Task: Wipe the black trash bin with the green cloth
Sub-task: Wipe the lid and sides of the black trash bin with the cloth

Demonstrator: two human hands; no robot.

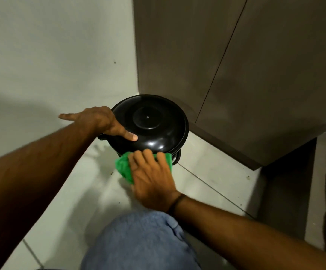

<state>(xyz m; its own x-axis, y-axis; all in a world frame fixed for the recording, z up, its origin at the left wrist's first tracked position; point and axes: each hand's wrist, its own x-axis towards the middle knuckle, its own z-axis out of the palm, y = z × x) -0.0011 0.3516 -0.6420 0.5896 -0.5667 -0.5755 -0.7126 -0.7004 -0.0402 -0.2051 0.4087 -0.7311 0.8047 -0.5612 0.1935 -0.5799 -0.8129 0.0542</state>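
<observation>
From the head view we look down on the bin (150,123), a round black one with its domed lid shut, standing on the tiled floor (206,172) in the corner where the pale wall (51,55) meets the brown cabinet (236,75). Our left hand (101,121) rests on the lid's left edge: the thumb lies flat on top of the lid, the other fingers reach around the far side, and the forefinger points out to the left, so this grip steadies the bin rather than clenching anything. Our right hand (152,178) presses the cloth (125,168), bunched and green, against the near side of the bin just under the lid's rim; its fingers are spread over the cloth, grasping it against the bin. A dark band (175,203) circles the right wrist. A knee (138,242) in blue fabric fills the bottom.
</observation>
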